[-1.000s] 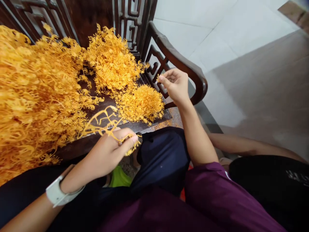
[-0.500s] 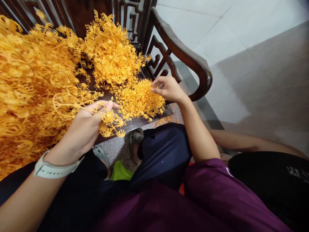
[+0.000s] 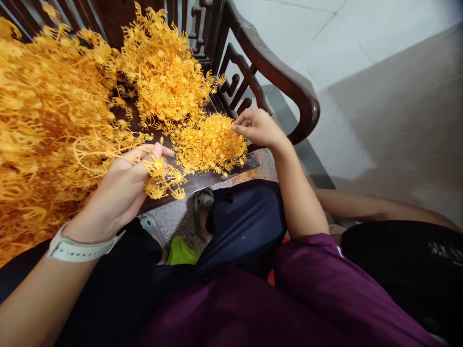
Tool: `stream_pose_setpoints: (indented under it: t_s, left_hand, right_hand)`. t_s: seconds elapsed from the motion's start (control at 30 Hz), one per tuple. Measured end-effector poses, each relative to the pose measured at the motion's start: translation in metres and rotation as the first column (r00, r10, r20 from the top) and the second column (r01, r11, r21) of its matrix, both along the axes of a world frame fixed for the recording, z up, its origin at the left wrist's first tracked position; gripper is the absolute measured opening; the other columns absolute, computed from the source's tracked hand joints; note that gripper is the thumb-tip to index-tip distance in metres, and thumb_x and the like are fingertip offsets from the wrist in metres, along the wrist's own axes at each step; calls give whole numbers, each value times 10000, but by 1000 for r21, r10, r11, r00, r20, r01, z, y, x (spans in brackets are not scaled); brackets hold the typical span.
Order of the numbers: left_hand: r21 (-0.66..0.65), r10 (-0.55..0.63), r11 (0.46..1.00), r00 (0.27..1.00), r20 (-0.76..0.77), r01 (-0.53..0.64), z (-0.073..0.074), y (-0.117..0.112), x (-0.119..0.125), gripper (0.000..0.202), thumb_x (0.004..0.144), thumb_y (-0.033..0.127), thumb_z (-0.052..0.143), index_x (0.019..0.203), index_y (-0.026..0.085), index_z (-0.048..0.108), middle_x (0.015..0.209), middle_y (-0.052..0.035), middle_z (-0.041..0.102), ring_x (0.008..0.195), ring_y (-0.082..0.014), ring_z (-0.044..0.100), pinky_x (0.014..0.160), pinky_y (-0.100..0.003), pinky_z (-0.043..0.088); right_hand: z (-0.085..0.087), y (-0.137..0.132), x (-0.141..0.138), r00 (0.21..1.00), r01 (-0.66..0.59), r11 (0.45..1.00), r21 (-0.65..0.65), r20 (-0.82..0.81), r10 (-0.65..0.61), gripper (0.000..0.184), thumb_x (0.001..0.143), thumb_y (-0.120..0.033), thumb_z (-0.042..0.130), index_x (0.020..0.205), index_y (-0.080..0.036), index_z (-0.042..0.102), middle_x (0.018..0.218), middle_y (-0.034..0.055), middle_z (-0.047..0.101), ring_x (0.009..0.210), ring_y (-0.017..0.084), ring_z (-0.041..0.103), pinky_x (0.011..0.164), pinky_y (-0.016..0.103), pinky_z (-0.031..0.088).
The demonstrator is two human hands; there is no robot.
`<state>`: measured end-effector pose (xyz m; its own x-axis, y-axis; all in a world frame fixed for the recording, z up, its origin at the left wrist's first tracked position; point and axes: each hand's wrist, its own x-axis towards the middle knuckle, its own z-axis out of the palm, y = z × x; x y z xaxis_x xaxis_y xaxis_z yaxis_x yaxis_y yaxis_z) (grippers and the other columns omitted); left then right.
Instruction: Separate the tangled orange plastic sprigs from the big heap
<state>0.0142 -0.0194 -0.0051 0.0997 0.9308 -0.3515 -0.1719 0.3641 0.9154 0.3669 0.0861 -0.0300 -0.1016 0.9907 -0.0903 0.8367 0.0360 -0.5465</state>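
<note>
My left hand, with a white watch at the wrist, is closed round an orange plastic sprig whose branches stick out past my fingers. It hovers at the front edge of a dark wooden bench seat. My right hand reaches over a small heap of loose orange plastic bits, fingers curled and pinched together at the heap's right side. What the pinch holds is too small to make out. A huge mound of orange sprigs fills the left of the seat.
A second pile of orange sprigs lies at the back of the seat. The bench's curved wooden armrest stands just behind my right hand. Beside me on the right rests another person's bare arm. Below are my dark-trousered knees and a sandal.
My right hand came down from near the armrest onto the small heap. My left hand lifted its sprig up and left toward the big mound, then held almost still.
</note>
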Motion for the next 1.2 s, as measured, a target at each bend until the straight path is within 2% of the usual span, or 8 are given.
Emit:
stream_pose_setpoints:
  t_s: [0.1, 0.2, 0.33, 0.47, 0.6, 0.83, 1.07, 1.2]
  left_hand:
    - [1, -3, 1000, 997, 80, 3, -2, 0, 0, 89, 889, 141, 864, 946, 208, 851, 958, -18, 721, 872, -154, 579, 789, -264, 466]
    - [36, -12, 999, 993, 120, 8, -5, -1, 1, 122, 888, 148, 854, 981, 225, 873, 1015, -21, 734, 919, -153, 608, 805, -240, 497]
    - [68, -23, 998, 996, 86, 17, -8, -1, 3, 53, 933, 282, 858, 953, 232, 859, 996, -35, 744, 928, -177, 633, 842, -271, 529]
    - [108, -45, 993, 996, 80, 36, -11, -3, 8, 160, 855, 328, 937, 839, 232, 809, 938, -31, 723, 920, -192, 641, 855, -292, 547]
    - [105, -55, 993, 993, 101, 44, -12, -5, 8, 271, 801, 351, 1004, 813, 219, 767, 906, -20, 700, 900, -179, 633, 834, -276, 550]
    - [100, -50, 994, 996, 69, 43, -7, -3, 0, 223, 1084, 388, 727, 962, 214, 794, 929, -23, 704, 781, -133, 594, 642, -220, 493]
    - [119, -76, 990, 997, 12, 74, -4, -1, -3, 156, 1033, 384, 774, 1048, 229, 762, 801, -28, 702, 661, -132, 607, 484, -180, 411]
    - [142, -72, 988, 997, 36, 66, -2, -2, -2, 167, 1040, 383, 767, 989, 232, 716, 839, -23, 702, 626, -113, 568, 462, -177, 391]
  right_hand:
    - [3, -9, -18, 980, -88, 996, 29, -178, 92, 341, 933, -542, 809, 896, -221, 701, 793, 54, 710, 728, 184, 601, 691, 354, 468]
    - [12, -27, -52, 884, -216, 972, 89, -405, 233, 499, 953, -715, 767, 947, -220, 710, 864, 52, 736, 781, 177, 638, 723, 341, 501]
    - [24, -60, -102, 726, -431, 872, 232, -485, 487, 451, 1020, -652, 744, 1050, -203, 762, 1001, 46, 755, 897, 167, 673, 840, 332, 522]
    - [25, -84, -134, 703, -449, 827, 338, -438, 560, 443, 957, -615, 848, 1107, -215, 735, 1018, 40, 741, 928, 189, 680, 883, 345, 526]
    - [19, -90, -144, 701, -427, 827, 366, -443, 559, 380, 986, -580, 832, 1042, -226, 705, 958, 30, 726, 884, 191, 667, 868, 356, 518]
    - [19, -82, -141, 619, -308, 926, 216, -694, 368, 397, 1023, -567, 788, 906, -211, 656, 824, -7, 664, 760, 139, 592, 726, 308, 473]
    - [11, -67, -135, 471, -176, 979, 105, -864, 177, 402, 972, -523, 858, 892, -221, 605, 807, -29, 592, 740, 123, 580, 703, 276, 463]
    - [8, -66, -134, 440, -171, 984, 57, -889, 128, 397, 943, -494, 896, 883, -218, 617, 828, -24, 592, 756, 122, 555, 714, 278, 454]
